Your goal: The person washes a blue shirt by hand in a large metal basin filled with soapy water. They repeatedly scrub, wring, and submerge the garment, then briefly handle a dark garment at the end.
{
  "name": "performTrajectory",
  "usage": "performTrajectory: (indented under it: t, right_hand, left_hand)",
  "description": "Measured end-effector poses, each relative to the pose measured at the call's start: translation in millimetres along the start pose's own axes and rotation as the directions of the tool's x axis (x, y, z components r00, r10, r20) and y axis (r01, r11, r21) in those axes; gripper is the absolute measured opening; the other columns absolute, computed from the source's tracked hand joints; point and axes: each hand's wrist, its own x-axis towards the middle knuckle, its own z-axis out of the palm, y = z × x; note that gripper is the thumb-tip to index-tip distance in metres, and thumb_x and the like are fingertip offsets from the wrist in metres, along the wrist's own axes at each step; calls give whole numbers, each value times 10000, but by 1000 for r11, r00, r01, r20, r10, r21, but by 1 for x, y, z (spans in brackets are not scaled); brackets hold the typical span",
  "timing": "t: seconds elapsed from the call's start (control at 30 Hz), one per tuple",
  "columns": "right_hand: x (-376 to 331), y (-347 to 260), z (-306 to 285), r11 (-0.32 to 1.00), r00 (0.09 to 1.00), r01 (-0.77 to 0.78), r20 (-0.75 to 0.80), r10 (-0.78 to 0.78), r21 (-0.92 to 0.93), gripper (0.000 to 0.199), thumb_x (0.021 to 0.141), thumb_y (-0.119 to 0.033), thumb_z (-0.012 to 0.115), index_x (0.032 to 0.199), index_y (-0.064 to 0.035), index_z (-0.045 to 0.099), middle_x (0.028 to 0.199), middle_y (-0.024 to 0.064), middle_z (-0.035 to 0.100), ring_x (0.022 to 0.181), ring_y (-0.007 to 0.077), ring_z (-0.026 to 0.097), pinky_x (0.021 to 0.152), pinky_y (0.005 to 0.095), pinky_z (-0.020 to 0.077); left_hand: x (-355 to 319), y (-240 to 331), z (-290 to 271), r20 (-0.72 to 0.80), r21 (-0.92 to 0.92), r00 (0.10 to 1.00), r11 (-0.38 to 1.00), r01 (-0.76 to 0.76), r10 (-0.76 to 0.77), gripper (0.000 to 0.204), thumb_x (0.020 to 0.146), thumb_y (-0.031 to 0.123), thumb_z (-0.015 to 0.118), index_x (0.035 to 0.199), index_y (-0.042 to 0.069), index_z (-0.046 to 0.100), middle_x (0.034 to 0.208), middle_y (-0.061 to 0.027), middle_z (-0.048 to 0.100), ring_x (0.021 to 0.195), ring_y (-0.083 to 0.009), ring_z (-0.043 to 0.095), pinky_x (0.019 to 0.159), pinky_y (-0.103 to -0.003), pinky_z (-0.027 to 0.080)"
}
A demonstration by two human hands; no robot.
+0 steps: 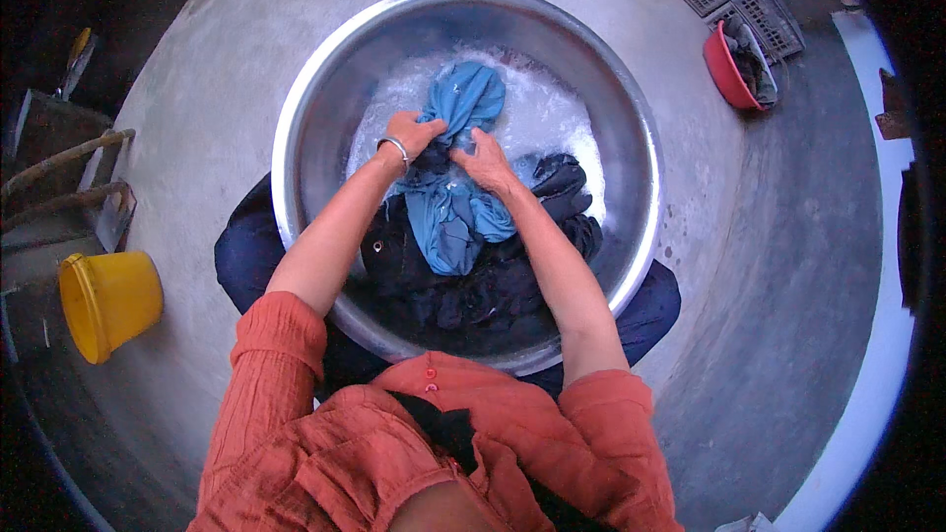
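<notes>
A wide metal basin (pixel 296 118) stands between my knees, with sudsy water (pixel 547 103) in its far half. My left hand (pixel 412 132), a bracelet at its wrist, is closed on a wet blue garment (pixel 466 97). My right hand (pixel 484 164) grips the same cloth a little nearer and to the right, its fingertips partly hidden in the folds. One bunch of the garment lies beyond my hands; the rest hangs down between my forearms. Dark wet clothes (pixel 473 298) lie heaped under it in the near half of the basin, with some to the right.
On the concrete floor (pixel 207 138), a yellow bucket (pixel 123 298) lies tipped at the left, below some wooden-handled things (pixel 69 153). At the far right are a red basin (pixel 727 69) with things in it and grey plastic crates (pixel 764 15).
</notes>
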Motion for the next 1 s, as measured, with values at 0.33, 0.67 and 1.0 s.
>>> performTrajectory:
  t: [0.33, 0.67, 1.0]
  right_hand:
    - [-79, -74, -111, 564, 945, -323, 229, 232, 760, 232, 747, -71, 550, 964, 1, 513, 855, 52, 573, 753, 130, 544, 691, 284, 458]
    - [-78, -3, -108, 984, 994, -24, -108, 5, -177, 218, 739, -182, 585, 825, 18, 577, 754, 186, 610, 725, 323, 599, 669, 376, 466]
    - [16, -12, -34, 995, 997, -83, 13, 82, 59, 640, 720, -256, 556, 1213, 108, 369, 1222, 288, 420, 1168, 363, 394, 988, 369, 298]
  left_hand:
    - [8, -7, -39, 245, 315, 948, 908, -275, 202, 300, 673, 18, 474, 928, 91, 613, 824, -162, 622, 768, -231, 587, 680, -326, 458]
    - [-15, 1, -10, 140, 621, 986, 768, -158, 90, 776, 654, 411, 698, 1199, -30, 366, 1106, -264, 511, 1011, -378, 518, 866, -397, 422]
    - [-6, 16, -17, 230, 125, 973, 991, -48, 18, 540, 605, 415, 638, 862, -60, 617, 847, -210, 621, 766, -273, 601, 681, -366, 458]
